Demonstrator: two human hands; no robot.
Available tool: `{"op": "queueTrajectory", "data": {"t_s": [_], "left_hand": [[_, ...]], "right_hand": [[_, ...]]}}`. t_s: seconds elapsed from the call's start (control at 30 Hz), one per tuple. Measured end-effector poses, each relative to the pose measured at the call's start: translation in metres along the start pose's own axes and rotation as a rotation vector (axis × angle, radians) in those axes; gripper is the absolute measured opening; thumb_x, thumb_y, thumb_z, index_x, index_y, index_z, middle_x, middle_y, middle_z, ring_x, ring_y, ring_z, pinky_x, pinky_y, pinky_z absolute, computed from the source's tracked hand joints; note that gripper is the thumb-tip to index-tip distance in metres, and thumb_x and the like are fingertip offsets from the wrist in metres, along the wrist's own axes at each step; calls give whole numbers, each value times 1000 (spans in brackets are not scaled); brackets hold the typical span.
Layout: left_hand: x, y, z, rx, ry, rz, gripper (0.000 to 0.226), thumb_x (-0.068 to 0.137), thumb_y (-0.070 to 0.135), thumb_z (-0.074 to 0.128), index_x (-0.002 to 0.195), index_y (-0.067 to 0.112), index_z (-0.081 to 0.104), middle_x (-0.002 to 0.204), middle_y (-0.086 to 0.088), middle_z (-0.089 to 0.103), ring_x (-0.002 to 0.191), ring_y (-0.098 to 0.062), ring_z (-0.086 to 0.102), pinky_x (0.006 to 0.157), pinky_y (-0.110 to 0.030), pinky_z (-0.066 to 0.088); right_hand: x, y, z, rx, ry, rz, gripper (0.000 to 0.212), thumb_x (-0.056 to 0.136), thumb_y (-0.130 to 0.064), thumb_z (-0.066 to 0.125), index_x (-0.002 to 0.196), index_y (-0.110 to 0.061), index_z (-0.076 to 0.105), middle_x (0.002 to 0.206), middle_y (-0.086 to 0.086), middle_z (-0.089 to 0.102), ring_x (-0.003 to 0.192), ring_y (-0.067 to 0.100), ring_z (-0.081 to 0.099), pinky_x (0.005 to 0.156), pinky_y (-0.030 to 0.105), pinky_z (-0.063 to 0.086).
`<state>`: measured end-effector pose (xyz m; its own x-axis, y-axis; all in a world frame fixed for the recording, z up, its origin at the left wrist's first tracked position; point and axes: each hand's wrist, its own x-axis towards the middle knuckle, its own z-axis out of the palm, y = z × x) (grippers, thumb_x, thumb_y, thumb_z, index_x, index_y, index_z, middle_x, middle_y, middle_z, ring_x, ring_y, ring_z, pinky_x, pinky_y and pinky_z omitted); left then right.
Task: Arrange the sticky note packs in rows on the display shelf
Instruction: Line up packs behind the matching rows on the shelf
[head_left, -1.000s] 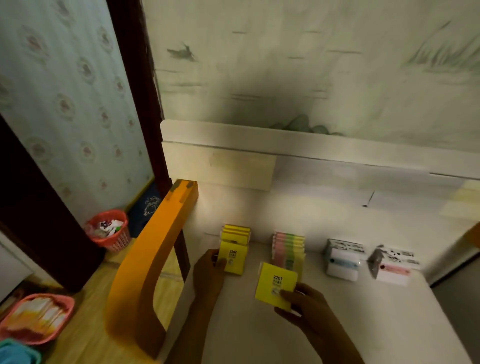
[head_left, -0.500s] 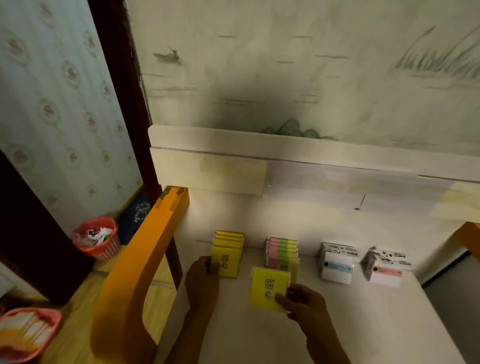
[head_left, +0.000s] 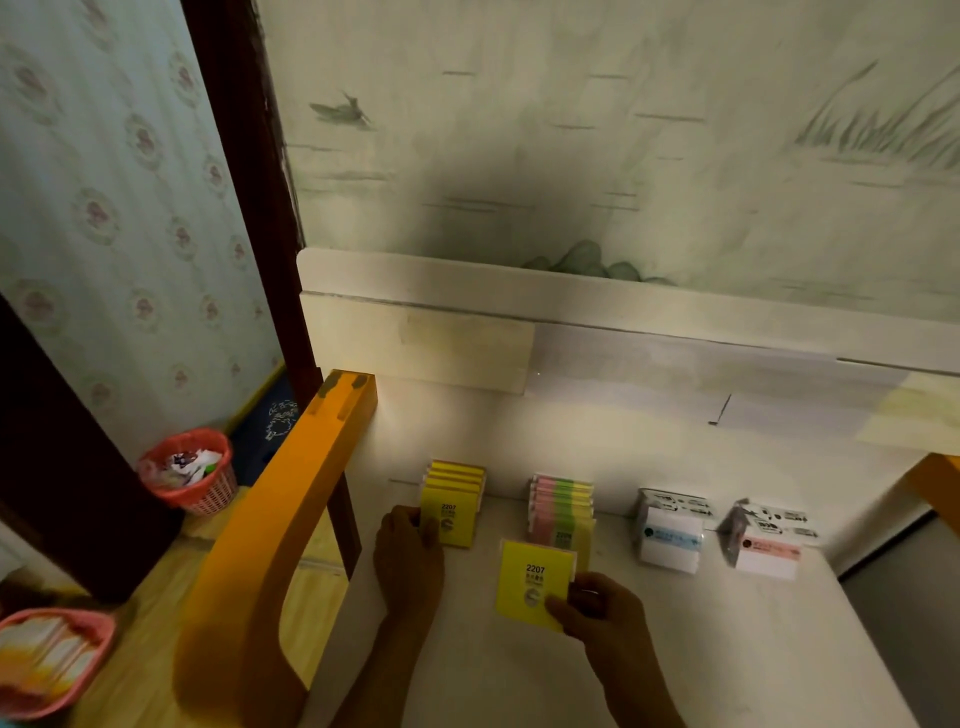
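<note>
Here the right hand pinches a yellow sticky note pack above the white shelf, just before the pink-and-green row. The left hand touches the front pack of the yellow row, fingers lightly curled against its left edge.

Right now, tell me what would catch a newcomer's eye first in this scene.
The bright yellow pack pinched in the right hand at centre stands out first, just in front of the pink and green row. Left of it, the left hand touches the yellow row beside the orange shelf post. Two white-packed rows sit further right along the white shelf.
</note>
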<state>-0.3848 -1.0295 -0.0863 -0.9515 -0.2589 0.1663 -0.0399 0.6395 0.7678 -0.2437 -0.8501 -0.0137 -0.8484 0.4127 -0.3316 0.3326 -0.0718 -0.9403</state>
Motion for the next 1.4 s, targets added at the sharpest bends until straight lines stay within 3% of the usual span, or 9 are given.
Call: {"op": "queueTrajectory", "data": {"t_s": [0.27, 0.43, 0.6, 0.63, 0.73, 0.83, 0.97, 1.17, 1.4], "left_hand": [[1, -5, -15, -96, -67, -2, 22, 90, 28, 67, 103, 13, 59, 97, -4, 58, 86, -23, 60, 69, -37, 52], [-4, -12, -39, 237, -174, 166, 21, 92, 27, 62, 112, 20, 60, 104, -1, 64, 96, -19, 63, 76, -31, 52], [-9, -10, -67, 514, -290, 229, 43, 93, 35, 52, 135, 32, 46, 129, 7, 55, 120, -14, 51, 97, -29, 39], [-10, -9, -72, 535, -312, 234, 48, 93, 37, 51, 139, 31, 42, 134, 7, 52, 125, -14, 48, 101, -30, 37], [-11, -5, -81, 547, -344, 253, 52, 94, 39, 50, 144, 31, 38, 142, 6, 46, 130, -15, 44, 106, -32, 33], [-11, -2, -85, 541, -350, 278, 48, 95, 39, 49, 141, 32, 41, 140, 8, 48, 128, -13, 46, 106, -31, 34], [-10, 0, -87, 527, -357, 272, 45, 93, 39, 50, 138, 31, 45, 134, 8, 52, 122, -12, 49, 103, -32, 37], [-12, 1, -89, 552, -367, 253, 44, 93, 40, 48, 136, 29, 47, 130, 7, 55, 120, -14, 51, 101, -33, 37], [-15, -2, -91, 563, -389, 236, 41, 90, 42, 48, 130, 31, 51, 124, 7, 58, 114, -14, 54, 108, -43, 35]], "right_hand": [[27, 7, 35, -103, -39, -131, 26, 78, -1, 77, 98, -14, 67, 90, 5, 74, 84, 21, 71, 62, 26, 56], [44, 8, 68, -218, -23, -232, 20, 74, -4, 80, 89, -11, 68, 81, 9, 71, 73, 21, 68, 60, 31, 57], [71, 22, 88, -286, 4, -261, 36, 61, -36, 84, 83, -13, 66, 77, 11, 68, 71, 28, 66, 65, 47, 56], [72, 22, 91, -306, 7, -285, 35, 61, -34, 85, 82, -14, 65, 75, 7, 68, 72, 25, 66, 65, 45, 56], [69, 19, 99, -353, 21, -345, 27, 70, -13, 84, 83, -12, 60, 73, -2, 64, 69, 9, 61, 60, 18, 47], [67, 19, 104, -430, 37, -380, 25, 76, -15, 81, 84, -14, 57, 73, -8, 61, 68, 1, 58, 56, 14, 41], [67, 20, 112, -480, 75, -415, 24, 78, -17, 79, 83, -15, 55, 72, -6, 61, 66, 5, 58, 55, 22, 41], [67, 17, 120, -529, 93, -437, 24, 79, -23, 78, 81, -20, 54, 71, -8, 61, 64, 3, 57, 53, 18, 38], [63, 18, 125, -558, 132, -447, 21, 83, -23, 74, 84, -19, 53, 73, -4, 59, 68, 14, 57, 54, 22, 37]]}}
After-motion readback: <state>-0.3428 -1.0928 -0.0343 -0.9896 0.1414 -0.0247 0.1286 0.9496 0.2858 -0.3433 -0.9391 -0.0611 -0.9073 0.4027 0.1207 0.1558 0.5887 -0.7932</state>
